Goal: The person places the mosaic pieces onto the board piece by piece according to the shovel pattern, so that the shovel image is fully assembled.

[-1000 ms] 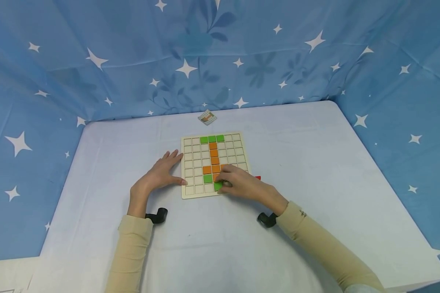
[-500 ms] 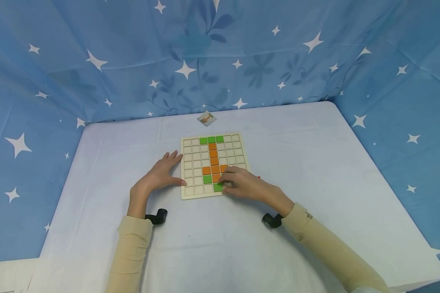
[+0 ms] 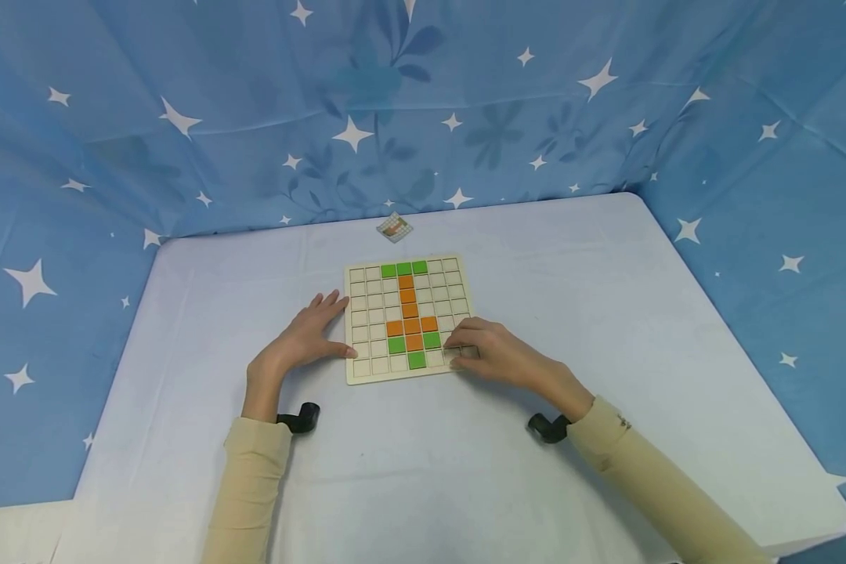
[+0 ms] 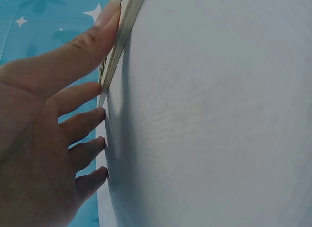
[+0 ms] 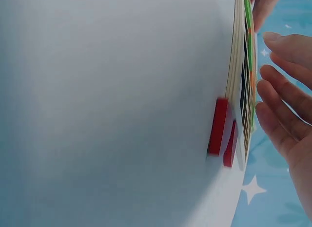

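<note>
A cream grid board (image 3: 363, 377) lies on the table with green and orange square tiles set in its cells. Three green tiles (image 3: 404, 269) line the far row. A column of orange tiles (image 3: 409, 296) runs down from them and widens into a short crossbar, with several green tiles (image 3: 432, 341) around its near end. At the board's left edge rests my left hand (image 3: 306, 333), fingers spread and thumb on the near left part. My right hand (image 3: 497, 352) hovers over the near right corner, fingers loosely bent, nothing between them.
Two red pieces (image 5: 219, 127) lie by the board's edge in the right wrist view; my right hand hides them in the head view. A small patterned card (image 3: 395, 227) lies behind the board. A blue starry curtain (image 3: 423, 102) surrounds the white table.
My right hand has moved right, away from the orange and green tiles, uncovering a green tile beside the lowest orange one. The left hand has stayed at the board's edge.
</note>
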Motion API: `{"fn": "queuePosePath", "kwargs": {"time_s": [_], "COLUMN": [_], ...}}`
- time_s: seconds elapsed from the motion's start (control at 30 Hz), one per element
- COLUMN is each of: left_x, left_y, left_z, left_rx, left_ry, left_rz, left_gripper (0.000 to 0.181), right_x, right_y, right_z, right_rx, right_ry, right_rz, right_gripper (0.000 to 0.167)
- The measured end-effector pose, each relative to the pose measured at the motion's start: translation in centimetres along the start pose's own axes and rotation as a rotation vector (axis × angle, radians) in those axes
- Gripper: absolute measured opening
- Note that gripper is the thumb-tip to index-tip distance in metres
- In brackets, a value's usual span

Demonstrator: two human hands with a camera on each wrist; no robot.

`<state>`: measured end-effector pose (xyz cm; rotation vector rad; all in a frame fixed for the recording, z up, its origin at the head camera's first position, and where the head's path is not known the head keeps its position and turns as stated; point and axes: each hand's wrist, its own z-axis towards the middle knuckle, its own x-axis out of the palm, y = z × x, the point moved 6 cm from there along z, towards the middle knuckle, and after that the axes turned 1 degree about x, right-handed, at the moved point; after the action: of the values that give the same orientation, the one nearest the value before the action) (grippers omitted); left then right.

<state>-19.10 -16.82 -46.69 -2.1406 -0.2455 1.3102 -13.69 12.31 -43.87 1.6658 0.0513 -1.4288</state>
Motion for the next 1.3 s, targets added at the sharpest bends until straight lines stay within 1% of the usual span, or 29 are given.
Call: {"fn": "queuePosePath", "kwargs": {"time_s": [0.2, 0.3, 0.57, 0.8, 0.97, 1.3], "left_x": [0.0, 0.0, 0.0, 0.1, 0.0, 0.1], "left_y": [-0.1, -0.1, 0.1, -0.1, -0.1, 0.0], "left_z": [-0.1, -0.1, 0.0, 0.0, 0.0, 0.0], "left_rx": [-0.009, -0.010, -0.009, -0.008, -0.006, 0.003], "left_ry": [0.004, 0.005, 0.008, 0.009, 0.007, 0.005], "left_rz": [0.001, 0.003, 0.011, 0.004, 0.004, 0.006], "left_gripper": [0.104, 0.104, 0.104, 0.105, 0.105, 0.105], "right_x": [-0.8, -1.1, -1.8, -2.2, -2.3, -2.1], "right_y": [-0.8, -1.3, -2.5, -3.9, -4.5, -5.0], "right_z": [-1.2, -1.7, -2.7, -3.6, -3.7, -3.6], "right_rx": [0.021, 0.024, 0.064, 0.071, 0.088, 0.115], "right_ry": [-0.029, -0.038, -0.058, -0.088, -0.082, -0.055], "right_rz": [0.034, 0.025, -0.019, -0.001, -0.008, -0.030], "right_gripper": [0.023, 0.024, 0.024, 0.023, 0.024, 0.024]}}
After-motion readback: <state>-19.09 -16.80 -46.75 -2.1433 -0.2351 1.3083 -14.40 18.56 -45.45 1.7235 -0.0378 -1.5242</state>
